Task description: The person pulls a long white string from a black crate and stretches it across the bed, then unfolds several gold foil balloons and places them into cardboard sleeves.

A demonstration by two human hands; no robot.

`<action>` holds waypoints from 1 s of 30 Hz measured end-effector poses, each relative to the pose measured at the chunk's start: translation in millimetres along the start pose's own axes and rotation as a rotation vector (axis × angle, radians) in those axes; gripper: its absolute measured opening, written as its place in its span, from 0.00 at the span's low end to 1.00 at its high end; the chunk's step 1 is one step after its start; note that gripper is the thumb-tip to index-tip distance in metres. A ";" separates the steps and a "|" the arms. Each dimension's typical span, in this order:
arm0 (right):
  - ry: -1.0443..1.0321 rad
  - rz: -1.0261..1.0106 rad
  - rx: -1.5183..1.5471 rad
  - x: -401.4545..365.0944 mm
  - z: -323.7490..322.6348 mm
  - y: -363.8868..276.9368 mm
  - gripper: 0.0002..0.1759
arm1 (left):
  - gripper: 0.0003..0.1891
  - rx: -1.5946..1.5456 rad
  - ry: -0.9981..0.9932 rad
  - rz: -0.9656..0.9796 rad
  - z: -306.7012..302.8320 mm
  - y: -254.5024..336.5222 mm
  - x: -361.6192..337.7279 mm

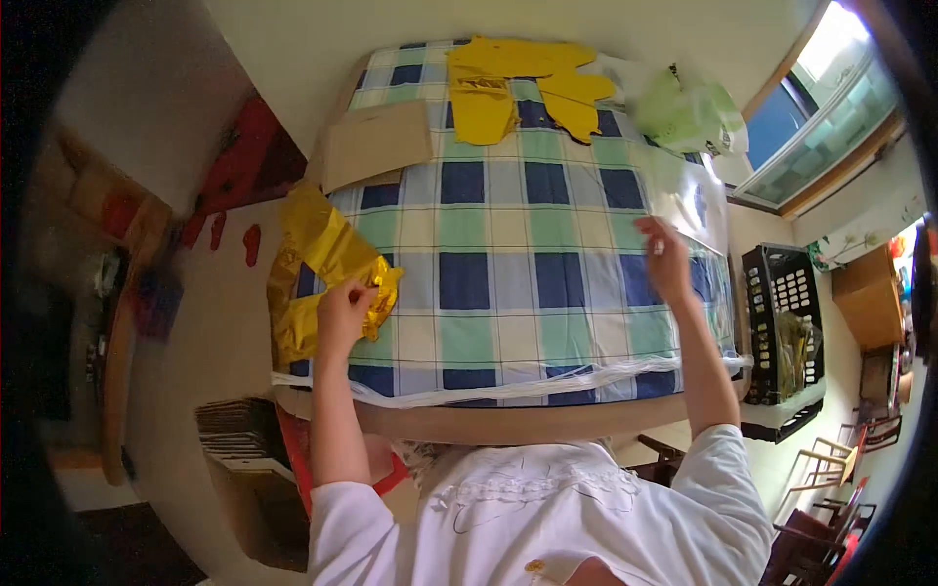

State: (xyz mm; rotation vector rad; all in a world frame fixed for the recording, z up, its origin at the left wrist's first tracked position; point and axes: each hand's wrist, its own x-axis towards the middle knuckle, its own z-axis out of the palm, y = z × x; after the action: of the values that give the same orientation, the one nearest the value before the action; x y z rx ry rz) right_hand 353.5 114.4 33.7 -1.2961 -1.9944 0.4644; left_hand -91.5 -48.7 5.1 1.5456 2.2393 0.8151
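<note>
My left hand (342, 313) is closed, thumb and fingers together at the crumpled end of a shiny gold foil piece (327, 239). The rest of that foil spreads over the left edge of a checked cloth (464, 278). My right hand (669, 262) is held above the right side of the cloth, fingers loosely bent and apart. Near it lies a clear plastic sheet (692, 200). A strand of white strings (508, 389) runs along the near edge of the cloth.
Yellow flat pieces (482, 93), a cardboard sheet (379, 145) and a pale green plastic bag (689, 112) lie at the far side. A black crate (767, 342) stands right of the table; stacked cardboard (234, 428) is at lower left. A window (831, 112) is at upper right.
</note>
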 end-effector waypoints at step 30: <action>-0.388 -0.830 -0.025 -23.2 262.3 -182.7 0.18 | 0.10 -0.316 0.473 -0.081 -76.3 -165.8 118.5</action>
State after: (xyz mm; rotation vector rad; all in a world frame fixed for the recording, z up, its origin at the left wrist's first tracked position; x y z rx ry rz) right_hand 52.2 34.0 -40.5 -0.3044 -2.6311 0.2870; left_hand -302.1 -3.8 -26.0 1.1980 2.3039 1.5552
